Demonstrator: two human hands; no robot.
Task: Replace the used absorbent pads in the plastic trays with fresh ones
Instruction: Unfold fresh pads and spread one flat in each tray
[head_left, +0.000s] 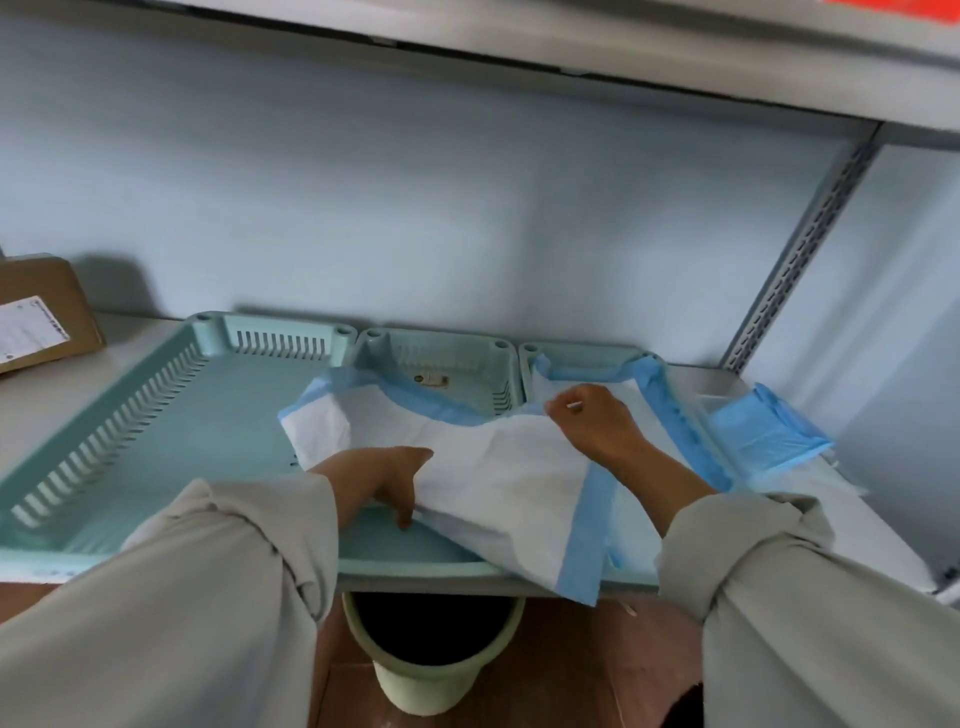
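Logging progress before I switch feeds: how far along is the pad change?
Left green plastic tray is bare. Both hands, left hand and right hand, hold a white blue-edged absorbent pad draped across the trays. Folded blue pads wait at right.

- Large tray (156, 415): pale green moulded plastic, smooth, faintly glossy, slotted walls
- Absorbent pad (498, 467): white matt quilted paper-like sheet, blue plastic-film border
- Shelf upright (795, 260): grey painted metal, perforated
- Box (47, 312): brown matt cardboard, white paper label
- Sleeves (208, 597): beige matt cloth
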